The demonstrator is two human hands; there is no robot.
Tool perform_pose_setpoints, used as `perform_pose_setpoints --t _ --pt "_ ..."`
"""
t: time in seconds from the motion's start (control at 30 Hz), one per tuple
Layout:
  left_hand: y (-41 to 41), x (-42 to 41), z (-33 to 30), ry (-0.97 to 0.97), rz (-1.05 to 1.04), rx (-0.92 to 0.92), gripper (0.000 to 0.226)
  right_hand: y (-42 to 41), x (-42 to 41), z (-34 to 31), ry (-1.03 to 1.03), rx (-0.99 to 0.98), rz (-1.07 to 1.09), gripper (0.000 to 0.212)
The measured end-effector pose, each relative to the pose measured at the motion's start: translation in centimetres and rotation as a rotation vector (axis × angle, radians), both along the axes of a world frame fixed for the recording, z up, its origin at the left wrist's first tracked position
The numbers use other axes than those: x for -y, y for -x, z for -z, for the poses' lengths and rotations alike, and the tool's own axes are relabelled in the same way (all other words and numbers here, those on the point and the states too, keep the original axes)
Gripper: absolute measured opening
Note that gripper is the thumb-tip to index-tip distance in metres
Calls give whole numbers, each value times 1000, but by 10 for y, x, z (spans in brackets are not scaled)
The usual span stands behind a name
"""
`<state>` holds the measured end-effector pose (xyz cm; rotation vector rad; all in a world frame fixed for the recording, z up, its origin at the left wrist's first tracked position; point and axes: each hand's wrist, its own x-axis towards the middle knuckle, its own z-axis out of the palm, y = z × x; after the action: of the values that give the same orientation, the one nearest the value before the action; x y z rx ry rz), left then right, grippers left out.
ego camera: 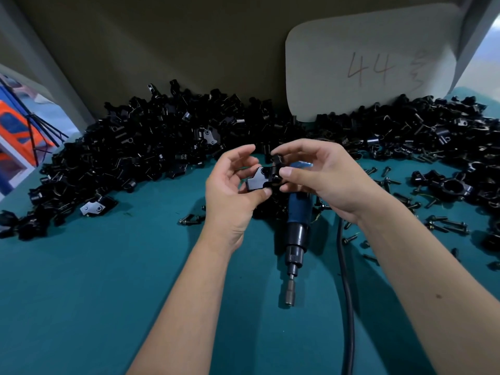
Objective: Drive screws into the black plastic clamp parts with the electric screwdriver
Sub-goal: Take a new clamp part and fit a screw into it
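Above the bench's (pixel 108 266) middle, our left hand (pixel 230 190) pinches the flat clamp plate (pixel 257 181) by its edges while our right hand (pixel 316 174) pinches the mating clamp piece (pixel 276 169) against it. Both look light, stiff, slick plastic, so we judge edge grips best. The electric screwdriver (pixel 296 228) lies beneath, unheld.

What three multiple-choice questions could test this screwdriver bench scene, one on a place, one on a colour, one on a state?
1. Where is the electric screwdriver?
A. In the right hand
B. Lying on the table, under the hands
C. On the parts pile

2. What colour is the table surface?
A. Teal
B. Grey
C. Red

3. What is the left hand doing?
A. Resting flat
B. Gripping the cable
C. Holding a clamp part

Answers: 1 B, it lies unheld; 2 A, teal cover throughout; 3 C, thumb and fingers grip the part.
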<state>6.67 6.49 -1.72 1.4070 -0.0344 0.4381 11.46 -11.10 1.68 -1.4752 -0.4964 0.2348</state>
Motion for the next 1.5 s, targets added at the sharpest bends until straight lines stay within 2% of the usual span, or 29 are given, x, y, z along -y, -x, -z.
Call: perform_pose_setpoints --t 0.17,0.33,0.43,0.53,0.63,0.77,0.8,0.87,0.93,1.0,1.03,1.1,1.2,1.27,1.43,1.5 --pt "0 -3 0 -10 45 -52 57 0 1 -1 -39 16 2 33" --pt "0 -4 2 60 80 -115 46 -1 0 -1 -35 64 24 35" --pt "-1 0 1 156 69 -183 37 0 -2 -4 20 163 59 33" --pt "-2 -1 1 263 15 -237 32 -3 -2 -6 135 233 210 21" --pt "-1 -2 -1 285 -27 -239 27 -12 8 -1 199 163 458 19" --pt "3 8 -6 353 20 -193 26 -20 28 4 56 -88 643 37" --pt "3 13 -7 382 40 -181 25 -23 37 5 82 -91 689 37" --pt "2 21 -8 456 94 -151 19 -32 54 8 383 54 851 27" --pt "1 29 -9 483 127 -128 16 -39 73 14 845 227 940 26" --pt "-1 37 -9 439 119 -114 17 -45 83 21 1196 209 807 52" --pt "-2 40 -8 407 116 -109 20 -46 84 23 1291 156 718 65" --pt "-4 45 -7 349 117 -113 30 -50 84 25 1370 95 624 73" --pt "-4 51 -3 311 103 -137 41 -53 85 28 1313 188 731 63" --pt "-5 52 -1 313 90 -144 39 -50 87 29 1206 228 818 50" --pt "-4 49 1 315 104 -157 36 -40 92 28 829 171 891 25" --pt "-3 48 2 314 103 -147 36 -37 90 22 604 130 875 18"
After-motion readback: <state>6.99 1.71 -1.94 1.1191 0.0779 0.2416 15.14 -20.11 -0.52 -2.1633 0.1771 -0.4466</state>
